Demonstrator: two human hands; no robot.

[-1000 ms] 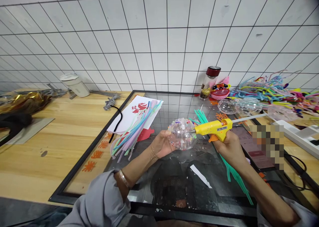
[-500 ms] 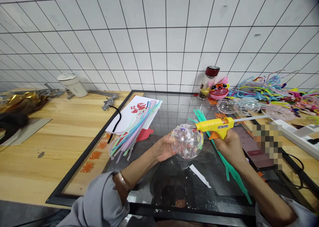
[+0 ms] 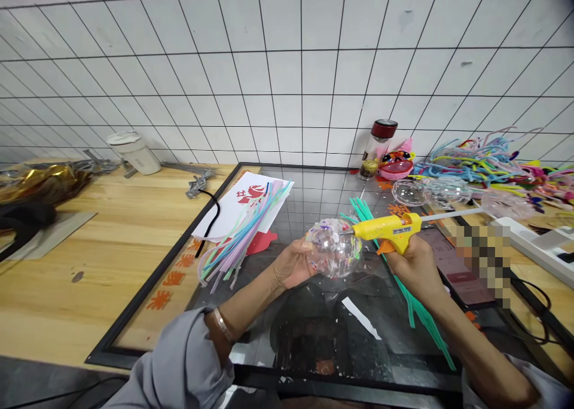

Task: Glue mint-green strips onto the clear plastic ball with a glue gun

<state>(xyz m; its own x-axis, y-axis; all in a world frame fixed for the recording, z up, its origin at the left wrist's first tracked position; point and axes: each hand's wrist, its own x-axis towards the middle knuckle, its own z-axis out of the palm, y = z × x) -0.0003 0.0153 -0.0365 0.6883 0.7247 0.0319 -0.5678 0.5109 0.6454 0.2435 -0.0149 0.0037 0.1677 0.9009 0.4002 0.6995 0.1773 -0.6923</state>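
My left hand [image 3: 293, 264] grips a clear plastic ball [image 3: 335, 255] by its left side, above the dark glossy panel [image 3: 309, 200]. Coloured bits and whitish strands cling to the ball's surface. In my right hand [image 3: 415, 264] is a yellow hot glue gun [image 3: 389, 228], fingers wrapped round its handle, with a pale glue stick [image 3: 452, 214] poking from the back. The gun's nozzle meets the ball's upper right side, touching or nearly so. Beneath my right hand lie green pipe cleaners [image 3: 415, 310]. Left of the ball, pastel pipe cleaners [image 3: 249, 235] rest across a white sheet [image 3: 224, 203].
A lidded glass bottle [image 3: 375, 149] and a pink item [image 3: 397, 165] stand by the tiled wall. Piled pipe cleaners [image 3: 475, 164], clear plastic shells [image 3: 442, 192], a phone [image 3: 461, 268] and a white power strip [image 3: 538, 250] occupy the right. A white cup [image 3: 137, 153] leans at back left.
The ball has turned slightly in my left hand and shifted a little up and left. The glue gun stays at its upper right side. The whole view has shifted slightly.
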